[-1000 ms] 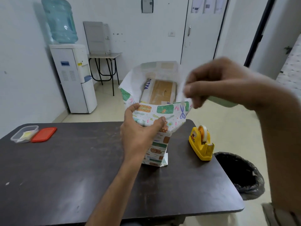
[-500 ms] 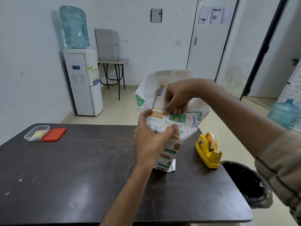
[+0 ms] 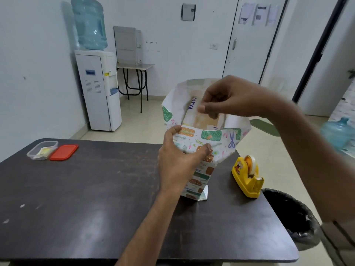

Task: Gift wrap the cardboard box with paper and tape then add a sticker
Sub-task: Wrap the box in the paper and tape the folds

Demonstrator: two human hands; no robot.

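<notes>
The dark, scratched bench (image 3: 86, 189) carries the cardboard box (image 3: 199, 120), upright inside patterned wrapping paper (image 3: 213, 138). The left hand (image 3: 178, 166) grips the paper's near flap between thumb and fingers (image 3: 173, 131). The right hand (image 3: 230, 98) hovers over the box with curled fingers; whether they pinch something, I cannot tell. A yellow tape dispenser (image 3: 247, 175) sits right of the left fingers, and a plastic container (image 3: 42, 149) and red lid (image 3: 64, 152) far left. A water dispenser (image 3: 98, 89) stands at the white wall.

Single head-worn wide-angle view, looking forward and down across the dark desk (image 3: 76, 198), hands (image 3: 178, 166) close in front, white wall and door beyond
</notes>
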